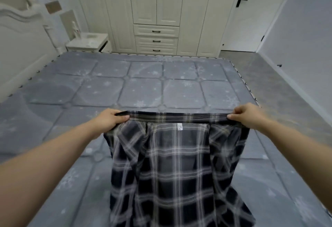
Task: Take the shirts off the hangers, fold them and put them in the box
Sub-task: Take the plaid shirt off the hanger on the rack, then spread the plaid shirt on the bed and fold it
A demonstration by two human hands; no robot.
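A dark navy plaid shirt (176, 169) with white and tan lines hangs in the air over the near part of the bed. My left hand (111, 119) pinches its top edge at the left corner. My right hand (246, 115) pinches the same edge at the right corner, so the edge is pulled taut between them. A small white label shows just below that edge at the middle. The shirt's lower part drops out of the frame at the bottom. No hanger and no box are in view.
A grey quilted mattress (143, 86) with a snowflake print fills the middle of the view. A white headboard (19, 34) stands at the left, with a nightstand (88, 41) behind it. White wardrobes with drawers (156, 20) line the far wall. Floor (280, 86) and a door lie to the right.
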